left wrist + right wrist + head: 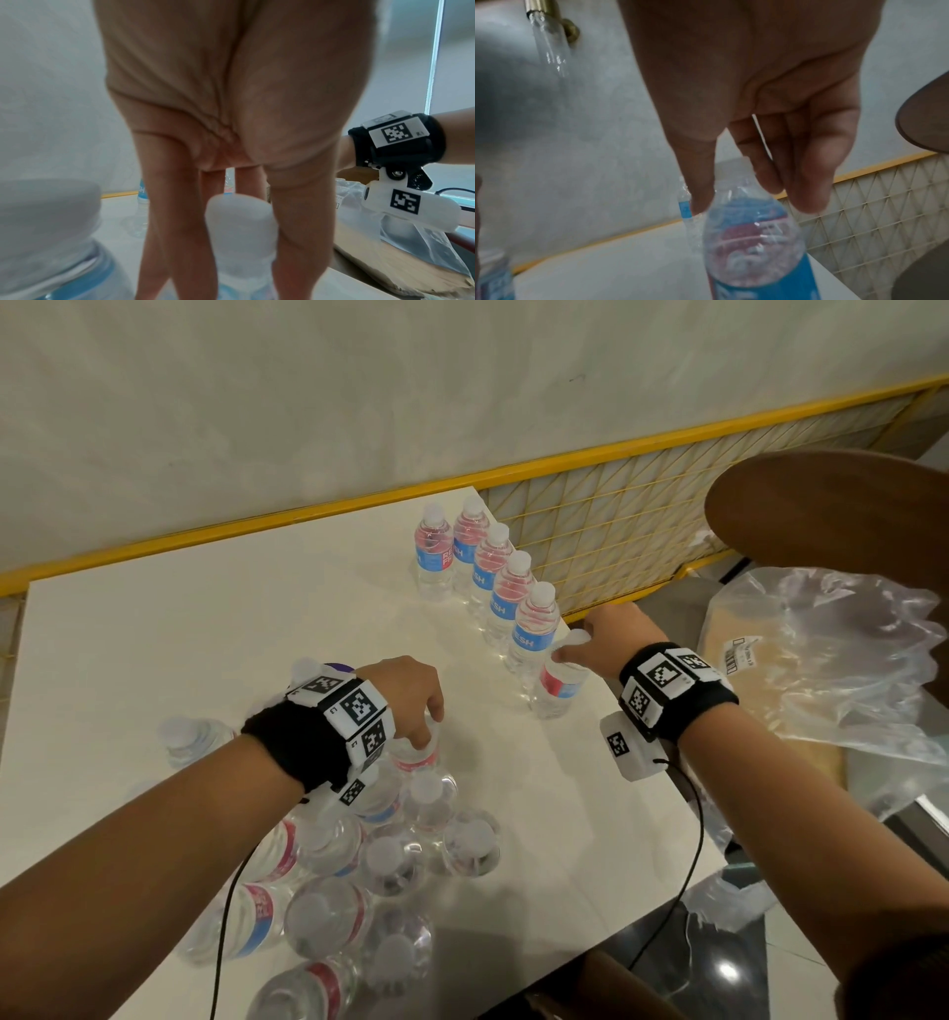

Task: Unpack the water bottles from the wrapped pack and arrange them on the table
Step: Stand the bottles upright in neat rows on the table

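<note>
While the right hand point(598, 636) pinches a sixth water bottle point(560, 680) onto the row's point(493, 567) near end, the left hand point(411, 695) grips another in the unsorted cluster point(369, 860), leaving most still unarranged on the white table point(179, 634).

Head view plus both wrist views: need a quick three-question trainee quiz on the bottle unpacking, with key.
1. True or false: the right hand grips the neck of a clear plastic water bottle with a blue and red label, at the near end of the bottle row along the right edge of the white table.
2. Multiple choice: the left hand grips (A) crumpled clear plastic wrap, (B) the top of a white-capped bottle in the near cluster, (C) nothing.
3. Fill in: excluding the bottle in the right hand, ___ bottles stand at the table's far right.

Key: 1 true; 2 B; 3 five.
</note>
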Demonstrator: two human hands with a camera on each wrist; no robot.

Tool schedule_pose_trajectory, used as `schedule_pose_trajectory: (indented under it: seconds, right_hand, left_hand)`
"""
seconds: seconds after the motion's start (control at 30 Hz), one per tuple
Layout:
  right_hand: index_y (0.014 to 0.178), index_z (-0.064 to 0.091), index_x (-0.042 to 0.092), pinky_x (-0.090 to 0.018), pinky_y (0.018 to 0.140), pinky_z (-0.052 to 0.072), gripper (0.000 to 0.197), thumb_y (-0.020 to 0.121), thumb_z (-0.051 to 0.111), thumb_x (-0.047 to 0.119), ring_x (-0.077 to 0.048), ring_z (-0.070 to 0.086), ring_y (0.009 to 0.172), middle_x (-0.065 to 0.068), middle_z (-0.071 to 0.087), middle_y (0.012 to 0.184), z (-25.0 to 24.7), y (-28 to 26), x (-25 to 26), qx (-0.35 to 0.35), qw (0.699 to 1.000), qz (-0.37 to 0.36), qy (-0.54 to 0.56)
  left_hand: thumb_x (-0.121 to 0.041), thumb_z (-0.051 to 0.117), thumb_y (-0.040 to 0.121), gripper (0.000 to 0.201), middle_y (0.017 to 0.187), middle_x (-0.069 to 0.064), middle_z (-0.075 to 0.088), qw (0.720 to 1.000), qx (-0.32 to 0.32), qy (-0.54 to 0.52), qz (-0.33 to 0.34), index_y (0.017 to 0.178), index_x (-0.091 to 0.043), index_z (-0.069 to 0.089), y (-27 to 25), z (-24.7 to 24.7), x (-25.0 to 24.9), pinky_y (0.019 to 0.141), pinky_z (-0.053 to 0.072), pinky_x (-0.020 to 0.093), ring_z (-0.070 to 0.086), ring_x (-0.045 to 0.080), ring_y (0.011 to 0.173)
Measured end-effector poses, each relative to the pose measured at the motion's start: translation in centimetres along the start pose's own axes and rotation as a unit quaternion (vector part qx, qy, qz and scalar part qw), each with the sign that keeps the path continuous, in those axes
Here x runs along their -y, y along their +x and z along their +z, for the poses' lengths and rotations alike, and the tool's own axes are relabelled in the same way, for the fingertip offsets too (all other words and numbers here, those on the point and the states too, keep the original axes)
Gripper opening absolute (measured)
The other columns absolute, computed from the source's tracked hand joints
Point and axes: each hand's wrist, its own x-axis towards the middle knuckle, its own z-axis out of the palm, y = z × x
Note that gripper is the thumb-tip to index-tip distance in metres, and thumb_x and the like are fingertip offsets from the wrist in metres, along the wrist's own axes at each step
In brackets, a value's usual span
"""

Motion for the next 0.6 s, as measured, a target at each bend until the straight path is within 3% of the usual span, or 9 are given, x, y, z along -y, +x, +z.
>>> schedule_pose_trajectory:
  seconds: [0.1,0.2,0.27,0.4,0.6]
  right_hand:
    - [0.084,0.062,0.008,-0.025,0.05,0.039,0.059,0.076,0.058,0.066,-0.017,0.055,0.064,-0.002,0.058,0.07,0.2,-0.4,0.1,-0.011,1.0,0.019,-0.017]
    - [0.12,0.053,0.016,-0.031,0.072,0.049,0.054,0.077,0.071,0.045,-0.024,0.059,0.094,-0.005,0.061,0.104,0.0,-0.6,-0.1,-0.006,0.999,-0.024,0.035]
    - [0.129,0.051,0.022,-0.031,0.082,0.047,0.052,0.08,0.069,0.027,-0.026,0.056,0.107,-0.008,0.059,0.12,-0.4,-0.6,0.1,0.004,0.997,-0.075,0.018]
    - [0.117,0.062,0.01,-0.028,0.071,0.04,0.035,0.085,0.064,0.022,-0.025,0.057,0.094,-0.012,0.062,0.113,-0.9,-0.4,0.7,0.003,0.998,-0.054,-0.018]
    - [0.094,0.066,0.001,-0.025,0.056,0.042,0.03,0.082,0.067,0.028,-0.02,0.055,0.073,-0.008,0.06,0.081,-0.9,-0.1,1.4,-0.019,1.0,0.004,-0.006]
  left_hand:
    - [-0.023,0.072,0.076,0.043,0.122,-0.001,0.06,1.0,0.0,-0.001,0.001,0.119,-0.027,0.065,0.0,0.0,0.0,0.082,0.051,0.028,0.061,0.017,0.105]
    - [-0.023,0.072,0.077,0.044,0.123,-0.001,0.06,1.0,0.004,-0.002,-0.004,0.12,-0.027,0.064,0.1,0.0,0.0,0.084,0.052,0.029,0.061,0.018,0.105]
    - [-0.023,0.072,0.077,0.044,0.123,-0.001,0.06,1.0,0.005,-0.002,-0.007,0.12,-0.027,0.064,0.1,-0.1,-0.1,0.079,0.05,0.027,0.061,0.017,0.104]
    - [-0.024,0.073,0.077,0.044,0.123,-0.002,0.061,1.0,0.003,0.004,-0.011,0.12,-0.028,0.064,0.2,0.0,-0.1,0.075,0.046,0.026,0.061,0.017,0.106]
    - [-0.024,0.073,0.076,0.044,0.121,-0.002,0.061,1.0,0.003,0.006,-0.009,0.119,-0.028,0.064,0.2,0.2,-0.1,0.082,0.051,0.028,0.061,0.018,0.104]
